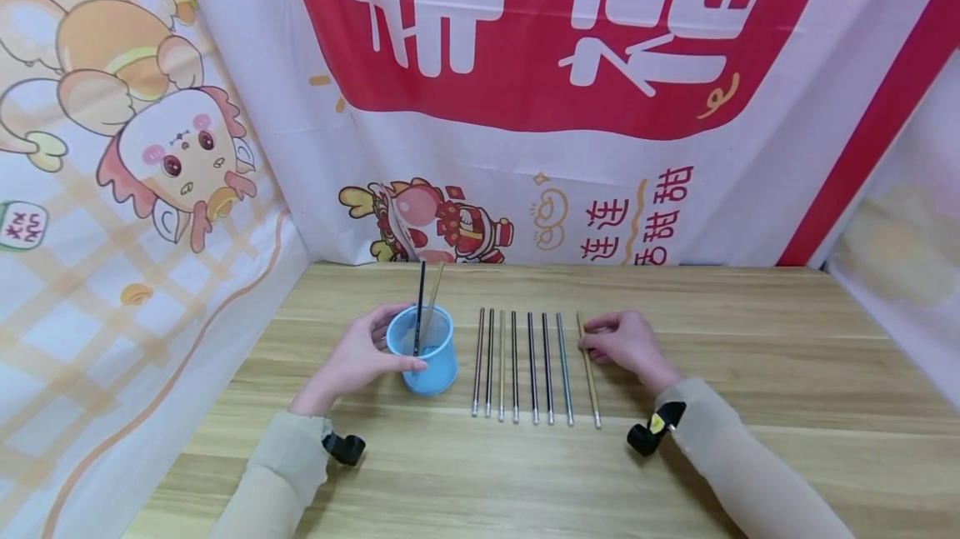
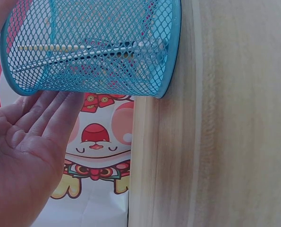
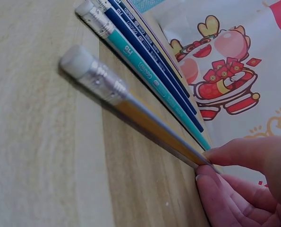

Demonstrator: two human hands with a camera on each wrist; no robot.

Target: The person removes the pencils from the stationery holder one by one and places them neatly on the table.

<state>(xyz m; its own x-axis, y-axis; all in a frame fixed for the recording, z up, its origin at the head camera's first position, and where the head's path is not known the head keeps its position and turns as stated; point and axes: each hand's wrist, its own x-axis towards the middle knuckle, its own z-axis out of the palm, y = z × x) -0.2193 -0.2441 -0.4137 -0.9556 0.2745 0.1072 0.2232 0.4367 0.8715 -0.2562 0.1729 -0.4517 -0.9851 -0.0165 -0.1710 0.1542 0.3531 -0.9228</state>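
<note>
My left hand [image 1: 358, 358] holds a light blue mesh pencil cup [image 1: 441, 374], thumb at its near side and fingers round the far side. A black pencil [image 1: 420, 297] and a tan pencil [image 1: 434, 296] stand slanted inside the cup. In the left wrist view the cup's mesh wall [image 2: 102, 71] shows the pencils through it. On the right, my right hand [image 1: 628, 344] pinches the far end of a yellow pencil [image 1: 592, 393] between thumb and fingertips. This pencil lies along the tabletop, its white eraser [image 3: 76, 61] towards me.
Left of the yellow pencil, several pencils lie in a row, erasers towards me, with a teal pencil [image 1: 564, 368] closest and a reddish-brown pencil [image 1: 478, 360] nearest the cup. The wooden table [image 1: 480, 481] ends at a printed cloth backdrop [image 1: 540, 147].
</note>
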